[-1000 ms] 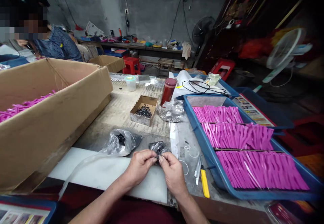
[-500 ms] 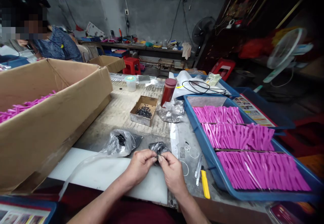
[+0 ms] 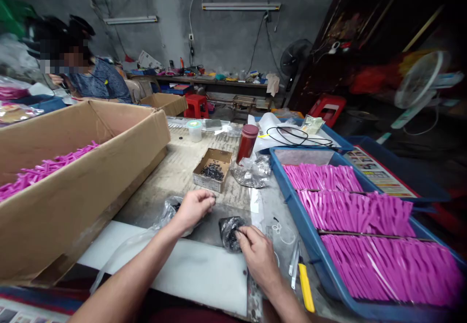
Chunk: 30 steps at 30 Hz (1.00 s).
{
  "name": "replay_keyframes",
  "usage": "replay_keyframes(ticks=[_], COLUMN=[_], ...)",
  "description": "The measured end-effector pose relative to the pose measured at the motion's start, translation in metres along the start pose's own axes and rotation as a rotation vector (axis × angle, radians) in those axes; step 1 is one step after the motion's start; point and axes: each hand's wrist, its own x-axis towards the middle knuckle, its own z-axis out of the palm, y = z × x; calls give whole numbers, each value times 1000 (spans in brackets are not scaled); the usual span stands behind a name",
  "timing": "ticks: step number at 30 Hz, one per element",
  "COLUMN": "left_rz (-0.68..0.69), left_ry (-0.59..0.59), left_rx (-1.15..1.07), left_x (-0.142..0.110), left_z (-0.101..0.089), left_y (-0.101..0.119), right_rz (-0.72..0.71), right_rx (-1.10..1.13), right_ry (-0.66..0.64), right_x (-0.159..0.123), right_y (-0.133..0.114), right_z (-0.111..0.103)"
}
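Observation:
My left hand [image 3: 194,206] is closed in a loose pinch above a clear plastic bag [image 3: 168,211] of small black parts; what its fingertips hold is too small to make out. My right hand [image 3: 257,253] rests on the table with its fingers curled on a small crumpled bag of black parts [image 3: 229,230]. A small cardboard box of black screws [image 3: 213,169] lies just beyond the left hand. A white board [image 3: 189,274] lies under both forearms.
A large cardboard box [image 3: 91,187] with pink pieces stands at the left. A blue tray [image 3: 295,206] of pink pieces fills the right. A yellow-handled knife [image 3: 305,286], a red bottle [image 3: 247,143], a foil bag [image 3: 252,172] and a plastic cup [image 3: 195,131] lie about. A person sits far left.
The hands were pinched together over the small black bag. Now the left hand has moved away forward and left toward the clear bag; the right stays on the small bag. The camera tilted up.

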Motion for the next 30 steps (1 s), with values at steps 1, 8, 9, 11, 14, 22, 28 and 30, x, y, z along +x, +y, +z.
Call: replay_keyframes(ticks=[1,8,9,11,14,22,28,30], left_rz=[0,47,62,93,118,112,46,35], left_ry=[46,152,163,173,124,-169,-126,-120], left_rx=[24,170,203,273,370,950,1090,1091], left_x=[13,85,85,74,41,-23,-22,-22], left_z=[-5,-28,-31,-38,-52,-69,-43,-39], left_y=[0,6,8,9,5,-38,-48,-49], right_rz=[-38,-88,-85,-91,-119,-129,-99,-98], right_rx=[-68,-496,-528,-567,-601,-643,-653,-661], right_ry=[-14,-209,-221,-239,-263,-285,-295,-303], right_x=[2,9,8,7,7,9,7,8], right_y=[1,4,4,5,6,6,6,5], right_z=[0,13,14,15,15,18,19,19])
